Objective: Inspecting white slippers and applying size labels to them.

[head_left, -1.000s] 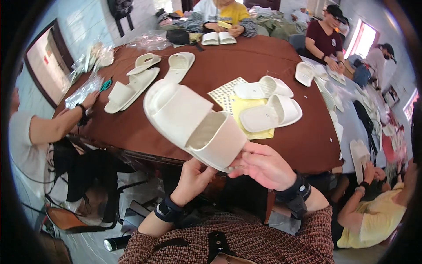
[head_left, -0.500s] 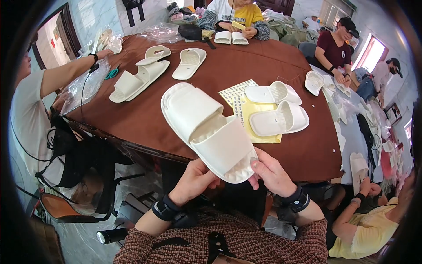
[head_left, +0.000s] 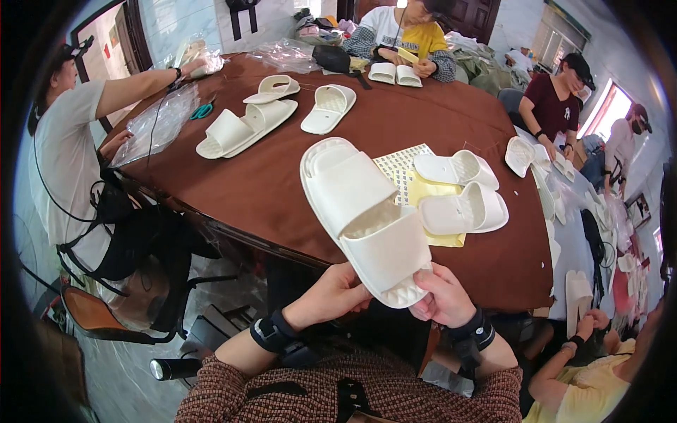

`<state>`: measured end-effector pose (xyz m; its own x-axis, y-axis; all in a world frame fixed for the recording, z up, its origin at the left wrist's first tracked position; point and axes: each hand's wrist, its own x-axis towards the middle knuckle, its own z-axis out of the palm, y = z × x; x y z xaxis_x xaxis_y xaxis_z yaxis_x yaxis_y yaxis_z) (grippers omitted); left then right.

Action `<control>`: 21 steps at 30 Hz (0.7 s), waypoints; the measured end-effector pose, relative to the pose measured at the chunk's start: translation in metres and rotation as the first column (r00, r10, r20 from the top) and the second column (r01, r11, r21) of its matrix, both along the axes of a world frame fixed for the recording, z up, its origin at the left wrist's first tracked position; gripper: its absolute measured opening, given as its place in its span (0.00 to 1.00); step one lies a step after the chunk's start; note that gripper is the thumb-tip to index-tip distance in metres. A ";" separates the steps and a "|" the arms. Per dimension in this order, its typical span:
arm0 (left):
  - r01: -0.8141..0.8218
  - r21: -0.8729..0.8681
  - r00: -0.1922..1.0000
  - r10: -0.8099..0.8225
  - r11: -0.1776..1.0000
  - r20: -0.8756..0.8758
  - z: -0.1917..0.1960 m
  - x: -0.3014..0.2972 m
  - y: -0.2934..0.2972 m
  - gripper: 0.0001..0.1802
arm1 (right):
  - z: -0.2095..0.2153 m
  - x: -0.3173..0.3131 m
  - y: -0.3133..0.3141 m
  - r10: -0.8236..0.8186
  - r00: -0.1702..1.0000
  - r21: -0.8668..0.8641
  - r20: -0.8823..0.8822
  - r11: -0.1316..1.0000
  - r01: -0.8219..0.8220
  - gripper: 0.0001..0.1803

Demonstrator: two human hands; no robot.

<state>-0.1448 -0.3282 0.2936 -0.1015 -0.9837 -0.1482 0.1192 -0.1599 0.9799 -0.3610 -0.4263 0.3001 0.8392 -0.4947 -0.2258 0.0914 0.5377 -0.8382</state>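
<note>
A pair of white slippers (head_left: 384, 254), seemingly nested into each other so that two straps show, is held up at the centre of the frame, slanting from upper left to lower right, above the near edge of the brown table (head_left: 261, 204). The left hand (head_left: 328, 295) grips its lower-left edge, thumb along the side and most fingers hidden beneath; the right hand (head_left: 448, 295) pinches the lower-right end, thumb over the rim. The step in hand, as I judge it, is handling the nested pair with both hands, perhaps aligning or checking it. A next move would call for a firm hold at that end, so that neither slipper slides out, and for clearance from the things beyond. Right of centre, two loose white slippers (head_left: 462, 209) lie on a yellow sheet (head_left: 419, 190), just beside a sheet of small stickers (head_left: 405, 161). Towards the upper left lie another nested pair (head_left: 247, 130) and a single slipper (head_left: 329, 109), with teal scissors (head_left: 202, 111) near a clear plastic bag (head_left: 161, 127). Farther out, co-workers sit at the left, top and right of the frame, one in a yellow top (head_left: 589, 384) holding a slipper at lower right.
</note>
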 end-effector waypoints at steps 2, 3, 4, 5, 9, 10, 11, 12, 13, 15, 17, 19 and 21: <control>0.058 -0.016 0.998 -0.057 0.998 0.026 0.006 0.002 -0.005 0.13 | 0.007 -0.002 -0.003 -0.053 0.999 -0.015 -0.009 0.998 0.053 0.14; 0.092 -0.068 0.991 -0.084 0.993 0.107 0.012 0.007 -0.007 0.14 | 0.012 -0.003 -0.004 -0.113 0.993 -0.029 -0.012 0.993 0.113 0.13; 0.058 -0.075 0.985 -0.044 0.995 0.169 0.016 0.012 -0.009 0.14 | 0.017 -0.004 -0.007 -0.105 0.994 -0.030 -0.014 0.994 0.105 0.13; 0.005 -0.148 0.975 0.028 0.989 0.221 0.016 0.021 -0.010 0.14 | 0.023 -0.006 -0.012 -0.191 0.982 -0.049 -0.017 0.981 0.190 0.14; -0.219 -0.242 0.928 0.279 0.945 0.249 0.034 0.070 -0.022 0.13 | 0.035 -0.031 -0.040 -0.550 0.834 -0.146 0.049 0.822 0.551 0.15; -0.330 -0.175 0.909 0.362 0.928 0.205 0.037 0.088 -0.026 0.13 | 0.031 -0.046 -0.054 -0.593 0.801 -0.185 0.088 0.780 0.598 0.14; -0.414 -0.167 0.878 0.441 0.895 0.184 0.032 0.110 -0.031 0.13 | 0.028 -0.059 -0.070 -0.621 0.774 -0.167 0.122 0.756 0.633 0.14; -0.466 -0.232 0.838 0.510 0.854 0.194 0.026 0.134 -0.034 0.14 | 0.028 -0.070 -0.084 -0.648 0.745 -0.146 0.158 0.731 0.666 0.13; -0.524 -0.266 0.798 0.576 0.809 0.179 0.018 0.161 -0.033 0.14 | 0.034 -0.073 -0.096 -0.698 0.700 -0.133 0.148 0.688 0.714 0.13; -0.642 -0.247 0.739 0.672 0.725 0.050 0.010 0.204 -0.033 0.15 | 0.045 -0.078 -0.119 -0.734 0.653 -0.172 0.185 0.630 0.757 0.16; -0.760 -0.184 0.644 0.760 0.623 -0.084 0.008 0.238 -0.035 0.16 | 0.050 -0.087 -0.141 -0.814 0.555 -0.155 0.172 0.534 0.831 0.21; -0.799 -0.118 0.601 0.778 0.590 -0.184 0.000 0.279 -0.035 0.18 | 0.034 -0.110 -0.161 -0.746 0.643 -0.108 0.174 0.635 0.765 0.22; -0.808 -0.019 0.573 0.780 0.588 -0.252 -0.012 0.315 -0.045 0.25 | 0.017 -0.116 -0.166 -0.682 0.718 -0.056 0.137 0.718 0.693 0.25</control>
